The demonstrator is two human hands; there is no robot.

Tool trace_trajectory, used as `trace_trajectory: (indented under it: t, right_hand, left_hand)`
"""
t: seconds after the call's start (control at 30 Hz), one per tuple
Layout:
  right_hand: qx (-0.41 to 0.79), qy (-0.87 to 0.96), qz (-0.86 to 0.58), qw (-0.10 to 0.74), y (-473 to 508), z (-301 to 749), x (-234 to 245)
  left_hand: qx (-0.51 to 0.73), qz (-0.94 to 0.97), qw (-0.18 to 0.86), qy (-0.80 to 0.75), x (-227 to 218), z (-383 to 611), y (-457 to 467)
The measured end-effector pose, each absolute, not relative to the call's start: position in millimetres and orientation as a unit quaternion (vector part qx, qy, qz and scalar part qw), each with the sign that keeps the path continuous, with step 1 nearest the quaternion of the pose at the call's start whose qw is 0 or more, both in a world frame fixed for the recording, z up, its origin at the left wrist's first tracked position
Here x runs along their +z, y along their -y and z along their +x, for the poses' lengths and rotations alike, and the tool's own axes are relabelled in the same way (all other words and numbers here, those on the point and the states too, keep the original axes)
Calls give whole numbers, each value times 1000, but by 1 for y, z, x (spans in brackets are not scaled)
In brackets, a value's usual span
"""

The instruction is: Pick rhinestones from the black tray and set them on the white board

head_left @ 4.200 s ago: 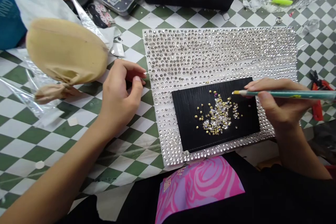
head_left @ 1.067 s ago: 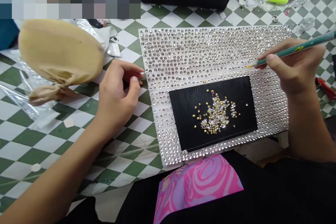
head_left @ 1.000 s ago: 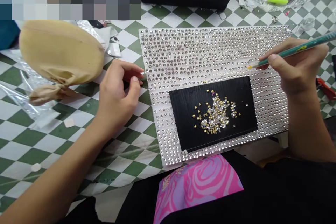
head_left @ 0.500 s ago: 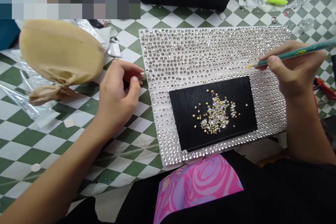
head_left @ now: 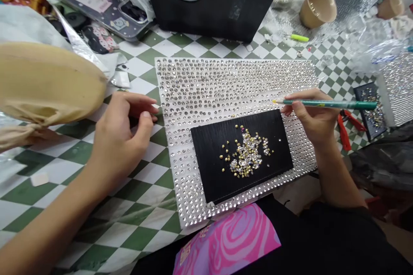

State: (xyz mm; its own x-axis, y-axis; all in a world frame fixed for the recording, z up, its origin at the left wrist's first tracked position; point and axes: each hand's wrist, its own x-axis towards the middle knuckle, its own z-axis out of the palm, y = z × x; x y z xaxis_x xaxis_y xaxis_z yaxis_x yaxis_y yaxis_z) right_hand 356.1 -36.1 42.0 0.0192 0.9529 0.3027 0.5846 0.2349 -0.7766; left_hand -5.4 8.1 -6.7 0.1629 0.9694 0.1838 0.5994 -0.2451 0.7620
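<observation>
Green pencil [head_left: 348,104] has swung flatter, pinched in right hand [head_left: 314,120]; left hand [head_left: 119,133] loosely curled, holding nothing. Same hand with pencil clipping black board [head_left: 209,146] could scatter loose rhinestones [head_left: 247,157].

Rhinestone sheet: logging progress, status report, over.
Right hand holds green pencil, tip over rhinestone sheet. Left hand beside it, nothing visibly held. Black board covers part.

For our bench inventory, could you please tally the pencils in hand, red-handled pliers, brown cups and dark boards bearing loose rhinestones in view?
Green pencil in hand: 1
Red-handled pliers: 1
Brown cups: 2 (nearer cup, farther-right cup)
Dark boards: 2 (central board, right-hand board)
Total: 6
</observation>
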Motion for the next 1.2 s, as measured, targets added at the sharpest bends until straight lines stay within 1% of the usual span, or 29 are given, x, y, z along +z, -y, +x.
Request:
trace_trajectory:
  t: [0.3, 0.43, 0.6, 0.73, 0.93, 1.03, 1.2]
  right_hand:
    - [261, 665, -581, 390, 47, 348, 44]
    - [250, 695, -561, 373, 47, 346, 47]
    - [231, 698, -551, 395, 56, 343, 49]
    - [261, 665, -568, 409, 68, 336, 53]
    - [274, 706, -535, 375, 77, 330, 56]
    - [260, 717, -527, 376, 77, 330, 54]
    - [280, 703, -524, 391, 82, 328, 49]
  left_hand:
    - [343, 728, 246, -540, -8, -7, -10]
    - [346, 728, 244, -539, -9, -8, -10]
    - [349, 729, 245, -535, -9, -7, -11]
    - [345, 733, 249, -531, -8, -6, -10]
    - [337, 732, 254, -534, -6, -7, -9]
    - [337, 731, 254, -537, -6, -6, -9]
    - [334, 734, 255, -534, -6, -6, -9]
